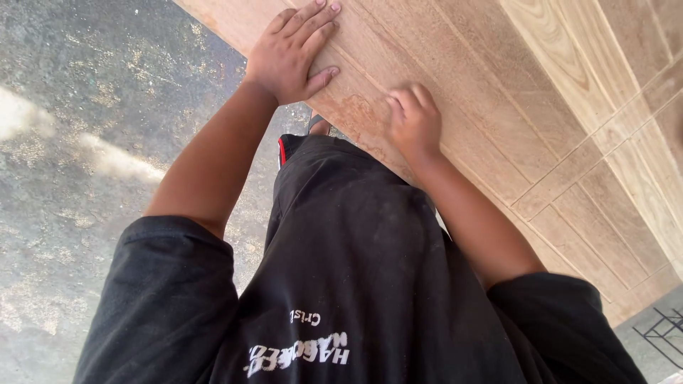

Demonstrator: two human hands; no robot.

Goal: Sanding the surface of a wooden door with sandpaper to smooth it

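Scene: a person in a black T-shirt (pixel 370 284) and dark shorts stands over a wood-look floor tile (pixel 370 107), seen from a head camera looking straight down.
Tile position: it lies directly under both hands, at the near-left edge of a laid field of matching tiles (pixel 583 107), beside bare grey concrete floor (pixel 85 142) on the left.
Tile long axis: it runs diagonally through the view, from far left to near right, parallel to the joints of the laid field.
Tile edge: the free long edge faces the concrete and the person's legs; the opposite long edge meets the neighbouring plank.
Left hand: the left hand (pixel 292 53) lies flat, fingers spread and pointing to the far right, palm pressed onto the tile at its concrete-side edge.
Right hand: the right hand (pixel 414 121) is curled, fingertips bent down onto the tile surface, pinching nothing.
Nearer hand: both touch the tile; the right sits nearer the body, the left farther along the plank.
Also visible: a toe (pixel 319 126) just beside the tile edge; a black wire rack (pixel 665 334) at the near right corner.
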